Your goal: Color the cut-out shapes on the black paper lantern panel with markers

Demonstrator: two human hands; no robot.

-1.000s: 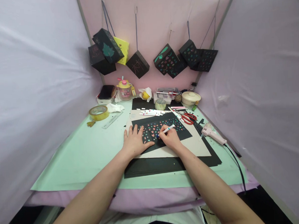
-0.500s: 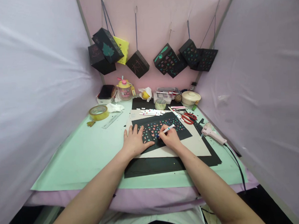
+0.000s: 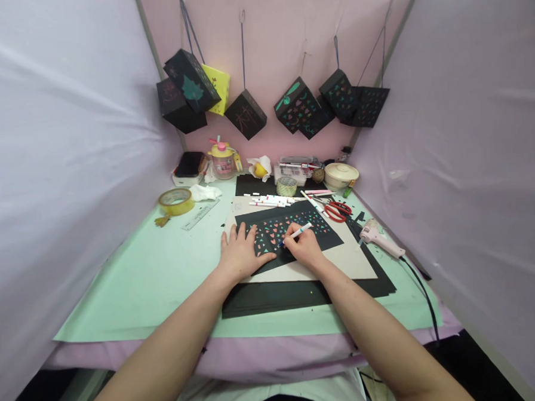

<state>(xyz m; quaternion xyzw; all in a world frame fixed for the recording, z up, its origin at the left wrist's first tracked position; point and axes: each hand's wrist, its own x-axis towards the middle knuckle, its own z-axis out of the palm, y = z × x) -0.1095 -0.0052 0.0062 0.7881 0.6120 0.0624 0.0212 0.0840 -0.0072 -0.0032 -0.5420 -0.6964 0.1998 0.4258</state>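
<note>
- Patterned black sheet point(image 3: 273, 225) lies beneath both hands, topping a stack laid across a mint-green bench point(image 3: 164, 278) that extends on either side of the forearms.
- Large black sheets point(image 3: 273, 302) form the bottom of that stack, their near edge showing between the forearms.
- Pale board point(image 3: 342, 265) rests over them, its bare corner just beside the right wrist.
- Dark boxes point(image 3: 246, 115) hang on cords well beyond the hands, bearing coloured drawings.
- Left hand point(image 3: 241, 256), spread flat with fingers apart, presses on the patterned sheet's left end.
- Right hand point(image 3: 303, 246), just beside it, is clamped on a white pen point(image 3: 302, 230); the pen's tip slants down to the sheet between the hands, contact too small to tell.
- Pink glue gun point(image 3: 381, 240) lies to the right of the right hand, cord trailing nearer the body.
- Yellow tape roll point(image 3: 181, 210) sits beyond and left of the left hand, a clear ruler point(image 3: 201, 216) between.
- Red-handled scissors point(image 3: 337, 212) lie beyond the right hand; loose white pens point(image 3: 270, 202), beyond both.
- Tiny hearts and triangles in coral and green dot the sheet around the fingers.
</note>
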